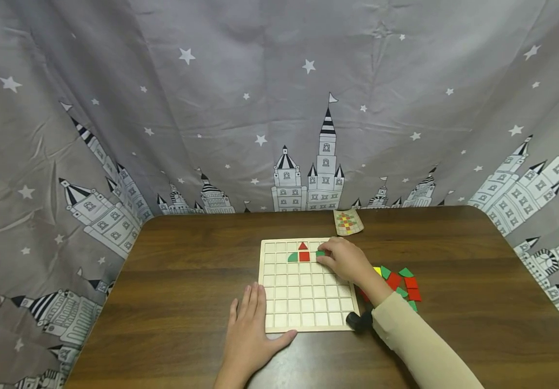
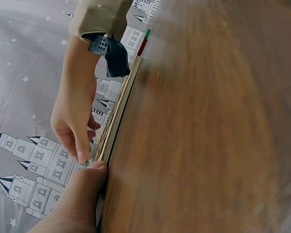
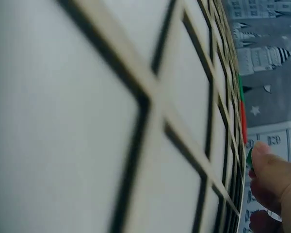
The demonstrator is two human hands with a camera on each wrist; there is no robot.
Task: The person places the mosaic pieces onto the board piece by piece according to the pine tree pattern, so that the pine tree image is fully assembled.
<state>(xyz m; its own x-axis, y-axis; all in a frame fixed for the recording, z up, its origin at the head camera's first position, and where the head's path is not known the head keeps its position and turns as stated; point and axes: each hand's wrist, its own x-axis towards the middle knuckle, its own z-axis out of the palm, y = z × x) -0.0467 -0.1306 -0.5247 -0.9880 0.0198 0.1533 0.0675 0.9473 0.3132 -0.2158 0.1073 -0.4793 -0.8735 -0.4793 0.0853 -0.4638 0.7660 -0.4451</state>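
Observation:
A square wooden grid board [image 1: 307, 305] lies on the table in the head view. Near its top edge are a red triangle [image 1: 303, 246], a red square [image 1: 304, 256] just below it, and a green curved-edge tile [image 1: 293, 257] left of the square. My right hand [image 1: 349, 260] pinches another green tile [image 1: 320, 253] over the same row, one cell right of the red square; fingers hide part of it. My left hand [image 1: 249, 329] rests at the board's lower left corner, fingers straight along the left edge, thumb [image 2: 89, 182] at the near edge.
Right of the board lie several loose tiles, red squares [image 1: 411, 283], green pieces [image 1: 406, 272] and a yellow one [image 1: 377, 270], partly behind my right forearm. A patterned card [image 1: 348, 222] sits beyond the board. A grey castle-print curtain [image 1: 240, 108] hangs behind the wooden table [image 1: 177, 281].

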